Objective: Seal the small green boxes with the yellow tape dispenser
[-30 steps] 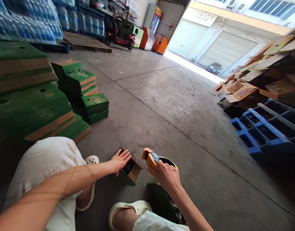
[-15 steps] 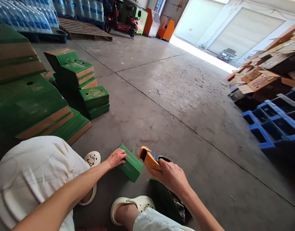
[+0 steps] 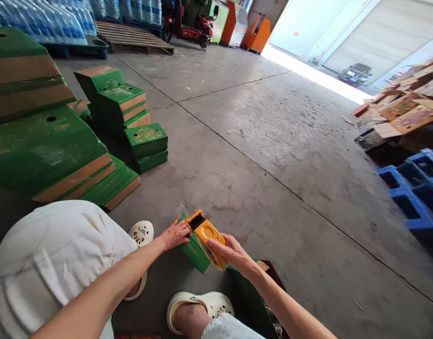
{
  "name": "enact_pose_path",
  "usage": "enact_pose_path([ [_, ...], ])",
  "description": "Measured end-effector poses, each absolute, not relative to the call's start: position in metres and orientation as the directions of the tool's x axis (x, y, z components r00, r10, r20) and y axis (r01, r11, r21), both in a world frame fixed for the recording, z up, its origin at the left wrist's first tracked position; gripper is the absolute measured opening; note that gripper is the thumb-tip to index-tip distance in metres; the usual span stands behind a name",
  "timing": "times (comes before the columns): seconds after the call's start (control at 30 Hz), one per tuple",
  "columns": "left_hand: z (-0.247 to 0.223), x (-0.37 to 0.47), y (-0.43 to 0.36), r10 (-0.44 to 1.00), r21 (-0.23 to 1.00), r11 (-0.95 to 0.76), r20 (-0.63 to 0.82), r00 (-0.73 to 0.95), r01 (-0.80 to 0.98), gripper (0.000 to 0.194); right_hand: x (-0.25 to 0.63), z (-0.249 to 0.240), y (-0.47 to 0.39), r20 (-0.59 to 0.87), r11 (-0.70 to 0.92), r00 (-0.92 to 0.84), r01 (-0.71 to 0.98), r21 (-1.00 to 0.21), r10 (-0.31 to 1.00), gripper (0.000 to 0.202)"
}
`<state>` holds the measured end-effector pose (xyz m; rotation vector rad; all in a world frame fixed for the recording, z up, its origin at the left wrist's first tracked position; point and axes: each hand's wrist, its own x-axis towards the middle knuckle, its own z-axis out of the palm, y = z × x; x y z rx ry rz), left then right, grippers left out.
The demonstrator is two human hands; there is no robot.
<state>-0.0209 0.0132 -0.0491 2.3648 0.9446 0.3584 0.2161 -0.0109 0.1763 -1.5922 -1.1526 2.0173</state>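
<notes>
My left hand (image 3: 176, 233) lies over the left end of a small green box (image 3: 194, 253) on the floor, its fingers stretched out flat. In my right hand (image 3: 230, 250) is a yellow handheld device (image 3: 209, 234), with a dark window at its far end and a round raised part on its face. The device is tilted over the box and hides part of its top. Its far end is close to my left fingertips; I cannot tell whether they touch. Below my right forearm stands an open dark green carton (image 3: 244, 292), its contents mostly hidden.
Large green cartons (image 3: 43, 146) and a smaller stack of green boxes (image 3: 146, 141) stand left. Bottled water packs (image 3: 43, 23), a wooden pallet (image 3: 135, 35) and a red scooter (image 3: 191, 30) are behind. Flattened cardboard (image 3: 410, 113) and a blue pallet (image 3: 414, 188) stand right.
My right hand has moved left, bringing the yellow device over the green box and turning its face up. My left hand stays on the box, its fingers now more stretched out.
</notes>
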Motion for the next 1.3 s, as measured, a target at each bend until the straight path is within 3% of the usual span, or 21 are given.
enact_pose_path([
  [0.1, -0.046, -0.014, 0.02, 0.691, 0.578, -0.603, 0.034, 0.722, 0.549, 0.024, 0.223, 0.168, -0.002, -0.677, -0.651, -0.331, 0.204, -0.731, 0.657, 0.069],
  [0.23, -0.051, -0.009, 0.02, 0.685, 0.516, -0.643, 0.056, 0.727, 0.566, 0.059, 0.232, 0.16, 0.006, -0.693, -0.665, -0.344, 0.215, -0.715, 0.634, 0.071],
  [0.37, -0.054, -0.018, 0.015, 0.625, 0.457, -0.71, 0.06, 0.778, 0.536, 0.059, 0.235, 0.146, 0.014, -0.659, -0.649, -0.381, 0.174, -0.74, 0.649, 0.07],
  [0.5, -0.053, -0.025, 0.016, 0.513, 0.48, -0.76, 0.031, 0.858, 0.437, 0.103, 0.24, 0.136, 0.018, -0.629, -0.637, -0.405, 0.135, -0.759, 0.664, 0.068],
  [0.57, -0.054, -0.026, 0.019, 0.483, 0.494, -0.758, -0.013, 0.875, 0.426, 0.116, 0.243, 0.134, 0.018, -0.637, -0.648, -0.398, 0.127, -0.751, 0.66, 0.068],
  [0.87, -0.053, -0.024, 0.024, 0.486, 0.595, -0.701, -0.005, 0.874, 0.394, 0.089, 0.237, 0.131, 0.004, -0.632, -0.669, -0.402, 0.062, -0.741, 0.662, 0.066],
  [1.13, -0.055, -0.028, 0.019, 0.496, 0.598, -0.687, -0.027, 0.868, 0.412, 0.083, 0.217, 0.114, -0.003, -0.608, -0.645, -0.431, 0.075, -0.76, 0.667, 0.07],
  [1.3, -0.061, -0.027, 0.018, 0.514, 0.589, -0.689, -0.014, 0.858, 0.423, 0.092, 0.216, 0.103, -0.003, -0.629, -0.636, -0.433, 0.151, -0.757, 0.646, 0.076],
])
